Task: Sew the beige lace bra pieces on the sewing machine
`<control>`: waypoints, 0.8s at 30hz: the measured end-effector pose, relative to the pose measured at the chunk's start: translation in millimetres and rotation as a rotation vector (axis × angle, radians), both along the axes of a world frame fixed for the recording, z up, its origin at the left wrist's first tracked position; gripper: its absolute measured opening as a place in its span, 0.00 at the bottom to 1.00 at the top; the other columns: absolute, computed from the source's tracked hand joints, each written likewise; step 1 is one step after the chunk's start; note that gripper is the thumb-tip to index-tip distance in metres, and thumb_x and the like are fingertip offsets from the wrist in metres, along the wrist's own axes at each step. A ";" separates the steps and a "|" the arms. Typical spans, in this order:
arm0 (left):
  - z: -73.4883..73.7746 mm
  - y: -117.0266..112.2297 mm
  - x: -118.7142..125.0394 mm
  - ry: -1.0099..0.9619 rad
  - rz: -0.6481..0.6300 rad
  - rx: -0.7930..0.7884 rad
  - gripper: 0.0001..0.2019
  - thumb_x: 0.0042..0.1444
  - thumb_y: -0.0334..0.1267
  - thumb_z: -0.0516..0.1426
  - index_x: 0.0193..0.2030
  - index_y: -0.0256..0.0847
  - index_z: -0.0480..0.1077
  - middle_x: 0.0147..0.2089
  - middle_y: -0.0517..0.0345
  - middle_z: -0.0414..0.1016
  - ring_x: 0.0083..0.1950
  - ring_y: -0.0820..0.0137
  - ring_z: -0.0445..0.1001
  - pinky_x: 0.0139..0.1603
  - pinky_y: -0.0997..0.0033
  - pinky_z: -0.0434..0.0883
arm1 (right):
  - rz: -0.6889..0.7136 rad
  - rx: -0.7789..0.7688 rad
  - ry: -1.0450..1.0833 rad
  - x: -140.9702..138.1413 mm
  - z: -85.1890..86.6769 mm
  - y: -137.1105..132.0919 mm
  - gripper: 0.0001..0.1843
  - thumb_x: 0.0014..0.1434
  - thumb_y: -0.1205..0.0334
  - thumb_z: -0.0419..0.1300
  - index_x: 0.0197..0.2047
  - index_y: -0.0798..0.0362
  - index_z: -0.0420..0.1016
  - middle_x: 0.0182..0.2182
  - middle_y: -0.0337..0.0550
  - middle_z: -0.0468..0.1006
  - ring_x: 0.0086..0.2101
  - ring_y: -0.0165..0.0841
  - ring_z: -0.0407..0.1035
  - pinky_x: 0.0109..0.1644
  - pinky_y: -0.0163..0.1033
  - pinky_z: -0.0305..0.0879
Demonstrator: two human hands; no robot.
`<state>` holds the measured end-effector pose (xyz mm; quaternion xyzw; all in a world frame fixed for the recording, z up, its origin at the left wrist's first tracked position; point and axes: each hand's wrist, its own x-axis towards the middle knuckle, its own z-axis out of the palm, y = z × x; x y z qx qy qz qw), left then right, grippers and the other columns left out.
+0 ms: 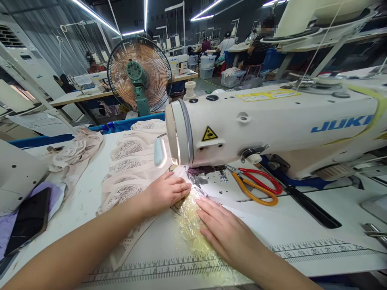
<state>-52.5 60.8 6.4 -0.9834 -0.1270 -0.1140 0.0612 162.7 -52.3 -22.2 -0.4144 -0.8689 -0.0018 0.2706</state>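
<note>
My left hand is by the needle area of a white sewing machine, its fingers bent together and pressed down. Whatever lies beneath those fingertips is mostly hidden. My right hand rests with fingers stretched out on the near side of the needle area. Between my hands runs a shiny, crinkled yellow strip that looks covered with clear film, on the machine bed. Beige lace garment pieces lie in an overlapping row left of the machine head, partly behind my left forearm.
Scissors with red and orange handles and a black-handled tool lie right of the needle area. A printed ruler edges the table front. More beige garments and a phone are at left. A fan stands behind; people work farther back.
</note>
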 end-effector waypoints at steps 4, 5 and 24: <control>5.7 8.6 0.5 0.017 -0.019 -0.052 0.15 0.66 0.30 0.45 0.53 0.41 0.68 0.54 0.52 0.73 0.53 0.66 0.69 0.57 0.54 0.62 | -0.007 -0.012 0.007 -0.3 1.9 0.9 0.16 0.62 0.65 0.49 0.49 0.59 0.72 0.53 0.54 0.73 0.55 0.41 0.64 0.55 0.47 0.67; 6.6 10.4 1.1 0.022 -0.018 -0.072 0.15 0.66 0.30 0.45 0.53 0.41 0.68 0.53 0.52 0.73 0.52 0.66 0.69 0.57 0.55 0.63 | -0.006 -0.012 0.008 -0.2 2.6 1.2 0.16 0.62 0.65 0.49 0.49 0.59 0.72 0.52 0.54 0.73 0.55 0.41 0.64 0.55 0.47 0.68; 4.5 -42.5 -31.1 0.126 0.537 0.035 0.13 0.62 0.35 0.47 0.29 0.39 0.69 0.24 0.54 0.67 0.26 0.67 0.65 0.29 0.67 0.65 | 0.054 -0.050 0.040 8.4 -15.4 -29.5 0.15 0.63 0.61 0.51 0.52 0.46 0.71 0.52 0.43 0.73 0.53 0.40 0.66 0.52 0.44 0.70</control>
